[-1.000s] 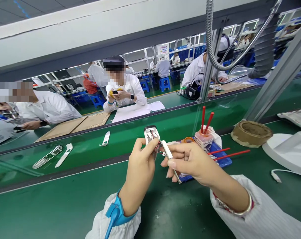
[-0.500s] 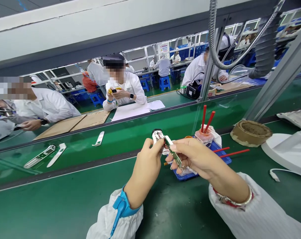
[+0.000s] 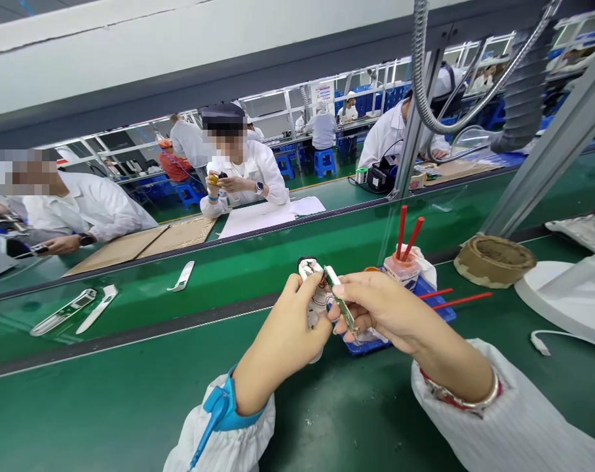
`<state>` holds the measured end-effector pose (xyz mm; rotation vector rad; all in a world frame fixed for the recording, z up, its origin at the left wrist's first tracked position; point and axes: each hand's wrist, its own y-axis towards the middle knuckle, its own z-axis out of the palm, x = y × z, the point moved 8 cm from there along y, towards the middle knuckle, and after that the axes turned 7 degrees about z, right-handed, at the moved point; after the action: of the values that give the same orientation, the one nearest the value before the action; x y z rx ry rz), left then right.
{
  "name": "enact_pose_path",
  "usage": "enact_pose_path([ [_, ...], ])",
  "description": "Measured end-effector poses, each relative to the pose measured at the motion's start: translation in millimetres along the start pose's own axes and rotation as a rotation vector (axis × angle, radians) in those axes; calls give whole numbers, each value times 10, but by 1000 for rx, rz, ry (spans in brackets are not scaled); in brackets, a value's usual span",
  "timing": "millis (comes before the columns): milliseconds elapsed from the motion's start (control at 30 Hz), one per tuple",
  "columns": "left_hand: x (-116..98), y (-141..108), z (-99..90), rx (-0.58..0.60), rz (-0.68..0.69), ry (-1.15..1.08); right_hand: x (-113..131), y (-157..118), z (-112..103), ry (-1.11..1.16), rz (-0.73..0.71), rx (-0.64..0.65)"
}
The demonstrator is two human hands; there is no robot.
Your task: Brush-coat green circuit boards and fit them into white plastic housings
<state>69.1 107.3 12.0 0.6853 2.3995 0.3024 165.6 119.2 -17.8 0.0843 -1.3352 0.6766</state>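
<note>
2 hands meet above the green bench (image 3: 130, 406), the left hand (image 3: 282, 334) pinching the white housing (image 3: 311, 278) upright while the right hand (image 3: 381, 308) grips the narrow circuit board (image 3: 341, 301) slantwise against it, likely so the short wires joining them stay slack.

Cup (image 3: 400, 269) on tray (image 3: 442, 313) (right of hands)

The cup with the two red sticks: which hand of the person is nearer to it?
Right. The right hand is just in front of the cup, a little left of it; the left hand is farther left.
</note>
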Motion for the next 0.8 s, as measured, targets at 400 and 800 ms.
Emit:
enact_pose_path([
  [400,56,44,27,-73,-48,14,66,-38,-11,-24,-101,-98],
  [800,96,35,-36,-125,-112,-89,114,-97,41,-404,-350,-298],
])
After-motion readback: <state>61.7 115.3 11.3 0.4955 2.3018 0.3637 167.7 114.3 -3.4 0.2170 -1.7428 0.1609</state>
